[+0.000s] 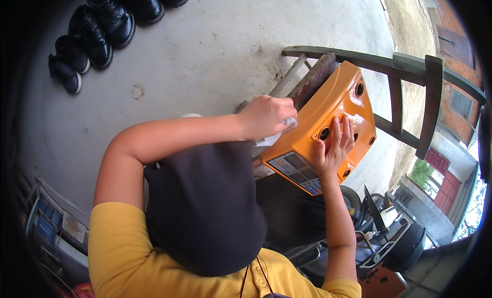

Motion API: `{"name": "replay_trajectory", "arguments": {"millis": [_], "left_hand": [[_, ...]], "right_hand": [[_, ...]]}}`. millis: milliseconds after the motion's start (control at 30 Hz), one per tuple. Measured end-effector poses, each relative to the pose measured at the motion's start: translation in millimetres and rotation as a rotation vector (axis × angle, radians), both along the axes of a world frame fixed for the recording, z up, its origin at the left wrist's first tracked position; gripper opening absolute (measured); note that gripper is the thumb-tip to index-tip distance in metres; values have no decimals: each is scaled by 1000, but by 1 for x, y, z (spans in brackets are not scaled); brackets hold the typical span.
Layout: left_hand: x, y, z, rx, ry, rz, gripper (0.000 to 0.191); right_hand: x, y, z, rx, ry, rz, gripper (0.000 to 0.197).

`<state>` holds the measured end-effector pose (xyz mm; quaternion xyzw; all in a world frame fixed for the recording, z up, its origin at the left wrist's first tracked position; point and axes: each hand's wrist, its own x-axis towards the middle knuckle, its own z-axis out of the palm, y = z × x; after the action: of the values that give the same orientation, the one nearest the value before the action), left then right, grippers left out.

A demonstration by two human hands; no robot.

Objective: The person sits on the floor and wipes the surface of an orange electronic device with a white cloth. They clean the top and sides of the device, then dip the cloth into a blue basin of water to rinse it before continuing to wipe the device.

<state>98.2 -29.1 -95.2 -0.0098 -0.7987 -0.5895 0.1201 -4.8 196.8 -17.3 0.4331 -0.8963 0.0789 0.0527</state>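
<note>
An orange electronic scale housing sits tilted in front of me, with several round dark holes in its broad face. Its display and keypad panel faces my body. My left hand is closed around a crumpled whitish cloth, close beside the housing's left side; whether the cloth touches it there I cannot tell. Spread over the face with the holes, my right hand rests with its fingers apart and grips nothing. Under and behind the housing is a dark wooden stool or bench frame.
Several black shoes stand in a row on the concrete floor at upper left. My knees in dark trousers come up between my arms. A motorbike is parked at lower right. A printed box or cabinet stands at lower left.
</note>
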Motion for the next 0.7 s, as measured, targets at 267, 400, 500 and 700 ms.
{"name": "replay_trajectory", "arguments": {"millis": [267, 400, 500, 700], "left_hand": [[7, -12, -5, 0, 126, -181, 11], [17, -17, -1, -81, 117, -265, 11], [14, -13, 0, -84, 147, -210, 12], [9, -7, -2, -113, 189, -103, 15]], "right_hand": [[0, 1, 2, 9, 6, 1, 64], [2, -1, 1, 14, -4, -6, 64], [2, -2, 2, 12, 0, -12, 65], [2, -1, 1, 21, 1, -11, 65]]}}
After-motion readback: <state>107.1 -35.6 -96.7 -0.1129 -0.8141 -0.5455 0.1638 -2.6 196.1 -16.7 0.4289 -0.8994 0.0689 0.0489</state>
